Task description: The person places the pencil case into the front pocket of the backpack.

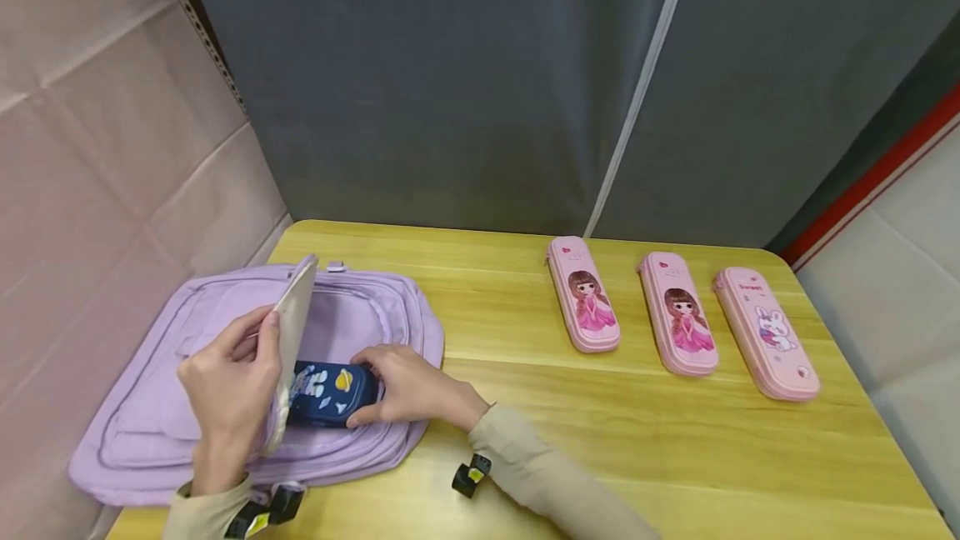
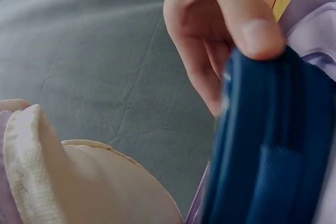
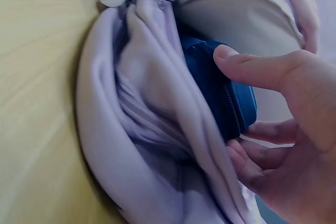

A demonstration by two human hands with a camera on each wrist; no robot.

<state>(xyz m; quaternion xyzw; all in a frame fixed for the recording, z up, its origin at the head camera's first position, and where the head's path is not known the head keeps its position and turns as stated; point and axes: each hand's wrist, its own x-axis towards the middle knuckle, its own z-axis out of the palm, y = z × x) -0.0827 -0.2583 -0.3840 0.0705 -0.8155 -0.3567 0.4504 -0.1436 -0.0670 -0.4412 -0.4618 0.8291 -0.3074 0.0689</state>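
Observation:
A lilac backpack (image 1: 150,407) lies flat on the left part of the table. My left hand (image 1: 234,377) pinches the edge of its cream-lined front flap (image 1: 295,315) and holds it raised. My right hand (image 1: 412,386) grips one end of a navy pencil case (image 1: 330,394) printed with an astronaut and a yellow planet. The far end of the case is hidden behind the flap. Seen from the right wrist, the thumb lies on top of the pencil case (image 3: 210,93), fingers beneath, and the case sits partly within the unzipped opening, beside folded lilac fabric (image 3: 152,82).
Two pink pencil cases with a doll print, one nearer the middle (image 1: 585,294) and one farther right (image 1: 678,315), lie on the wooden table (image 1: 495,332). A pink rabbit-print case (image 1: 767,333) is rightmost. A grey curtain (image 1: 450,90) hangs behind the table.

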